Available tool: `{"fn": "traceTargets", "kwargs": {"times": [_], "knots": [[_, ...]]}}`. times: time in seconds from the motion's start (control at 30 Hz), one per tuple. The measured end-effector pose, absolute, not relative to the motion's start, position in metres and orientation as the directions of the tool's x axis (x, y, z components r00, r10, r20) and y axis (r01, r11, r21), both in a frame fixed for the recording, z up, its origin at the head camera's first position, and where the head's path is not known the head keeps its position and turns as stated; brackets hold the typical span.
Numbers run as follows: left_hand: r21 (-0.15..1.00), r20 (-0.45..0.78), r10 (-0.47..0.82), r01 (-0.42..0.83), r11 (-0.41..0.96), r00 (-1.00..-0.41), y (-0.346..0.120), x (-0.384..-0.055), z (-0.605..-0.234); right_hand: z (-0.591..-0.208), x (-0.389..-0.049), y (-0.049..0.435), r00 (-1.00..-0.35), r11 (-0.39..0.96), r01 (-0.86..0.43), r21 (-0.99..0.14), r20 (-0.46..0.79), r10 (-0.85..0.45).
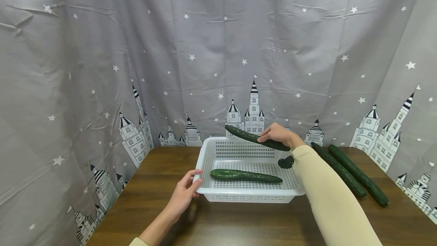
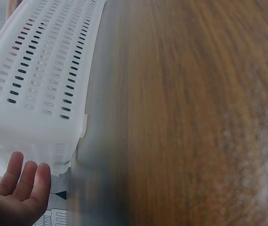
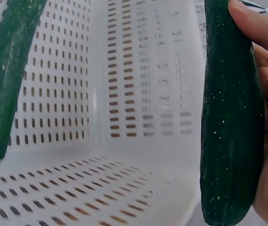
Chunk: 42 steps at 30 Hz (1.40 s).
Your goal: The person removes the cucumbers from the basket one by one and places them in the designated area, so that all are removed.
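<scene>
My right hand (image 1: 278, 134) grips a long dark green cucumber (image 1: 244, 134) above the far right part of a white plastic basket (image 1: 250, 191). In the right wrist view, that cucumber (image 3: 230, 122) stands close to the camera with the thumb and curled fingers against it. Another cucumber (image 1: 246, 175) lies lengthwise on the basket's slotted bottom. At the basket's left end my left hand (image 1: 184, 191) holds the rim. The left wrist view shows several of its fingers (image 2: 27, 181) by the end wall.
Two more cucumbers, one nearer (image 1: 338, 170) and one farther right (image 1: 358, 174), lie side by side on the brown wooden table (image 1: 136, 212). A small dark object (image 1: 286, 161) shows under my right wrist; its kind is unclear. A grey castle-and-star curtain (image 1: 205, 48) hangs behind.
</scene>
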<state>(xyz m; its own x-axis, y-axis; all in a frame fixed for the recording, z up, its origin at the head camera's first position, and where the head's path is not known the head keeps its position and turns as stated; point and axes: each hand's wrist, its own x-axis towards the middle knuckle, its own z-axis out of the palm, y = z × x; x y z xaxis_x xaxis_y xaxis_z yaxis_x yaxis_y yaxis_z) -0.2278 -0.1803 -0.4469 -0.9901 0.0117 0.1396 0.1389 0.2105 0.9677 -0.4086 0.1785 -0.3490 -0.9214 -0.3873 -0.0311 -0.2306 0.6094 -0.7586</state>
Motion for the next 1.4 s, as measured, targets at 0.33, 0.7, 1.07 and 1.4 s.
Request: {"fn": "traceTargets", "kwargs": {"times": [0.33, 0.7, 1.07, 1.4], "knots": [[0.961, 0.162, 0.034, 0.166, 0.22, -0.986, -0.182, -0.228, -0.448, -0.335, -0.408, 0.203, -0.928, 0.613, -0.26, -0.746, 0.017, -0.373], [0.968, 0.147, 0.013, 0.146, 0.206, -0.989, -0.18, -0.227, -0.447, -0.329, -0.403, 0.233, -0.954, 0.64, -0.228, -0.734, 0.038, -0.297], [0.972, 0.133, 0.011, 0.132, 0.196, -0.991, -0.181, -0.229, -0.448, -0.331, -0.395, 0.263, -0.969, 0.652, -0.18, -0.737, 0.019, -0.246], [0.973, 0.131, 0.012, 0.131, 0.192, -0.991, -0.181, -0.229, -0.448, -0.34, -0.386, 0.288, -0.98, 0.673, -0.15, -0.724, 0.02, -0.197]]}}
